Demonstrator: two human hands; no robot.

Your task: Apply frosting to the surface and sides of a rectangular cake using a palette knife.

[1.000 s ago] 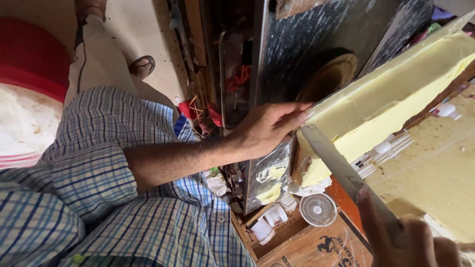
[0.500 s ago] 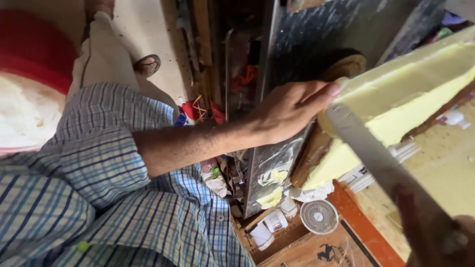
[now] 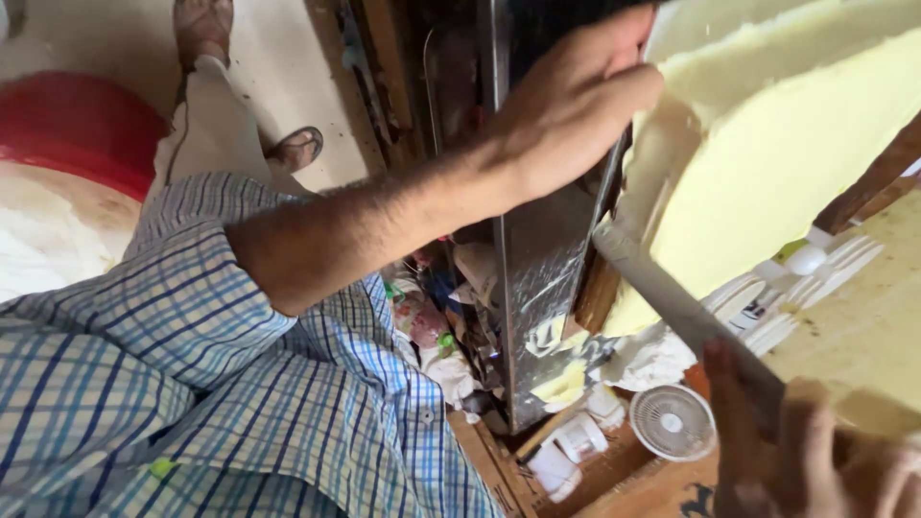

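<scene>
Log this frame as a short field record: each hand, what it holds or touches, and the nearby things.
left hand: fingers pressed on the end of the yellow foam slab
right hand: grips the handle end of the long blade
blade: tip lies against the slab's lower edge
beside the slab: upright metal panel
below: small white fan, white containers
clothing: blue checked shirt
floor: red tub
</scene>
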